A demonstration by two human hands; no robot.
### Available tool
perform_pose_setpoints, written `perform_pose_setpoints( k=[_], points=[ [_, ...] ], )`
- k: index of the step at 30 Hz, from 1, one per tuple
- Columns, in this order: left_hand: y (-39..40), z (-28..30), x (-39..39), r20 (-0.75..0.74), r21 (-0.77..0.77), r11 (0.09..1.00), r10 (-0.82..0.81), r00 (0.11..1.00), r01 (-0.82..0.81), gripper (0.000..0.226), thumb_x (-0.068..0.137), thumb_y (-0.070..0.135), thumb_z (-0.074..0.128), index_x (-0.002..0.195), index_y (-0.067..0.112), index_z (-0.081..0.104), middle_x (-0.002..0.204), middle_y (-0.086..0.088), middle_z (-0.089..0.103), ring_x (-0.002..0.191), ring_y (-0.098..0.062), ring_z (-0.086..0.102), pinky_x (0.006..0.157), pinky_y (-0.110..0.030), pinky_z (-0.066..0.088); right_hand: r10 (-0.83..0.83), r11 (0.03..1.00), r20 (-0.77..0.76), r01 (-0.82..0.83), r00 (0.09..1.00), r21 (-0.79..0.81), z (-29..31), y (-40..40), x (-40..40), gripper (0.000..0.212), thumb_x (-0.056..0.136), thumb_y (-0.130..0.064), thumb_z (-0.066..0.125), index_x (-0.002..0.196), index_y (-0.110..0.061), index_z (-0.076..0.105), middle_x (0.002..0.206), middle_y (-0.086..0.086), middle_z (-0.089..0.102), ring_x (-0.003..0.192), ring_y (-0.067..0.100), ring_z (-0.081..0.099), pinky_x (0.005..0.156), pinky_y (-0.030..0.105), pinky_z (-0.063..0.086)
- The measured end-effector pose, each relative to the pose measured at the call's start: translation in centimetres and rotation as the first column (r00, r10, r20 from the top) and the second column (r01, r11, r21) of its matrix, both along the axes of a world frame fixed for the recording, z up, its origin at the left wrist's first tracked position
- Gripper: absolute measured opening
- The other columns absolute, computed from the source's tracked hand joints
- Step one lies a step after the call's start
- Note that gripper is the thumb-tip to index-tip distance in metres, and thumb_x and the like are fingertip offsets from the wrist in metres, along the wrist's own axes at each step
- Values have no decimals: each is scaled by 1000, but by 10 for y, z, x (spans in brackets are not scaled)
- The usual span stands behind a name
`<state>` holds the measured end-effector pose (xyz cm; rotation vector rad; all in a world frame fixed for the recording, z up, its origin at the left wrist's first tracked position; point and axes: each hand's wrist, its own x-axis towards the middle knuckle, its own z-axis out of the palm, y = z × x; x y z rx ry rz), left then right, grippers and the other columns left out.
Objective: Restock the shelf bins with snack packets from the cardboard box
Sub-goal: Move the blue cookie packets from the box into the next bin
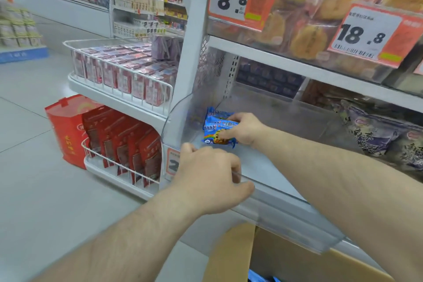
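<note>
Two blue snack packets (220, 128) lie in the clear shelf bin's (288, 210) left corner — right hand (246, 129) fingers pinch them; left hand (211, 178) grips the bin's front lip, above the cardboard box (231, 256).

We see our two bare forearms, no sleeves, watch or gloves on them; left hand (209, 176) at lower centre, right hand (246, 129) at centre, both ringless.

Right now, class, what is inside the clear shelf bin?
Blue snack packets at its left end, gripped by the right hand. The bin floor elsewhere looks bare; the left hand covers part of its front.
</note>
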<state>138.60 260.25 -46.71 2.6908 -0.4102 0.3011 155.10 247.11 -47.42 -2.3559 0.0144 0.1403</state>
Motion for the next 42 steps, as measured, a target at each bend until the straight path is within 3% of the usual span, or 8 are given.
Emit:
perform_pose_setpoints(
  k=[5,7,11,26,31,35,39,42],
  points=[
    [-1,-3,3,23,-42,999,8,1000,-7,37,77,63,55,72,26,58,77,13,62,89,-8,52,83,-36,21,77,963,185,-26,980,-266,-13,11,12,54,77,-29,81,127,-19,61,117,1,67,91,16,60,65,18,42],
    [-2,-4,3,29,-40,999,5,1000,-4,37,77,62,55,71,26,57,79,13,62,90,-9,52,83,-36,21,61,949,248,20,967,-314,-17,13,15,58,75,-34,81,126,-18,59,115,2,67,101,20,62,73,22,44],
    [-2,-5,3,41,-45,999,9,999,-7,36,76,62,56,74,26,59,82,12,62,91,-10,52,86,-38,23,-93,946,263,168,960,-278,-19,18,18,72,66,-40,86,116,-10,44,104,3,60,97,25,61,77,35,51],
    [-2,-3,2,22,-59,998,-8,1000,9,30,77,58,56,73,29,57,79,17,57,91,-5,50,91,-36,24,-208,961,96,222,973,-167,-10,21,16,86,62,-43,90,122,-8,40,106,2,54,92,18,53,74,29,47],
    [-2,-2,-1,22,-79,997,-25,999,26,29,76,60,56,90,35,59,97,20,59,102,-3,49,101,-37,22,-197,972,35,200,980,-122,-3,18,5,86,53,-47,93,115,-9,46,101,3,61,88,17,63,76,34,58],
    [-8,3,-7,157,-125,991,-18,987,38,45,71,62,48,107,37,56,105,20,56,109,-3,46,106,-36,19,-198,971,31,201,980,-129,20,7,-22,53,67,-47,86,82,-10,51,75,1,57,60,11,55,42,22,40],
    [-25,5,-20,299,-217,961,-99,949,169,40,68,48,54,101,27,60,94,14,59,95,-14,55,90,-37,35,-240,970,86,243,967,-18,45,-15,-76,28,73,-34,76,68,-12,59,67,5,61,56,19,56,51,26,47],
    [-39,-1,-32,334,-245,918,-221,916,311,25,71,41,54,88,23,58,80,14,55,75,-10,48,71,-31,43,-261,963,307,267,915,22,50,-42,-130,12,72,-24,69,66,-16,65,64,-2,64,60,15,58,54,25,47]
  ],
)
